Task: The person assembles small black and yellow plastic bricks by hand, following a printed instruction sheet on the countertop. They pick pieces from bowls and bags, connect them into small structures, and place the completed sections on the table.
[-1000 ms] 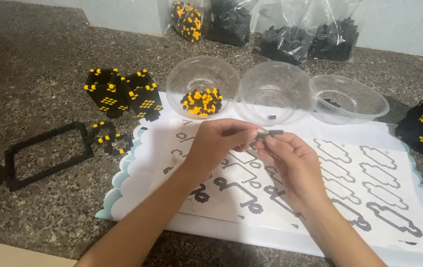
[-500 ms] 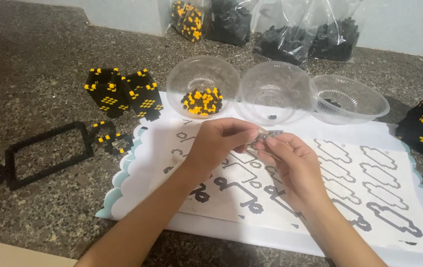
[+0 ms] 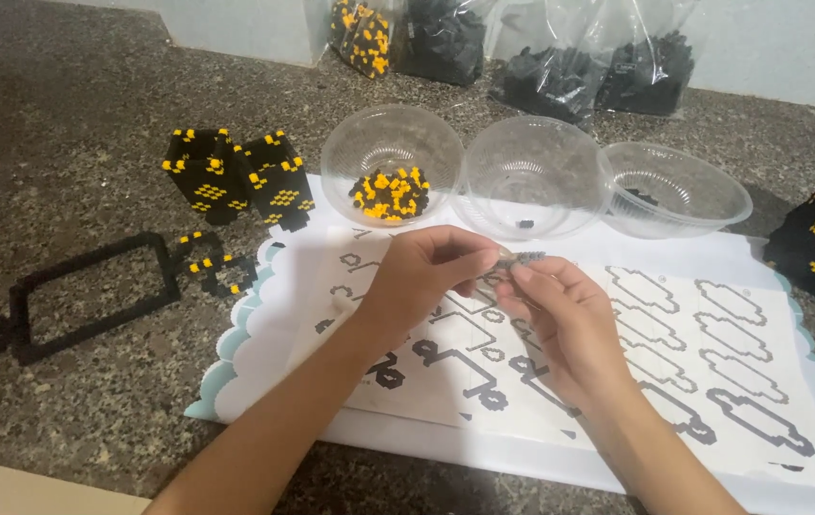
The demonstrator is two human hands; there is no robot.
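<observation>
We hold a small strip of dark beads (image 3: 525,257) btwn both hands, just above the white pattern sheet (image 3: 712,381). Our left hand (image 3: 422,277) pinches one end w/ thumb & fingertips closed on it; our right hand (image 3: 565,319) grips the other end, fingers curled. Behind them sit three clear bowls: one w/ black & yellow beads (image 3: 391,164), a middle bowl (image 3: 531,186), a right bowl (image 3: 679,189). A black bead frame (image 3: 83,296) lies at left on the speckled counter (image 3: 64,124).

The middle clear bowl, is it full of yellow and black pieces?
No, the middle clear bowl holds only one small dark piece, while the yellow and black pieces lie in the left bowl.
</observation>
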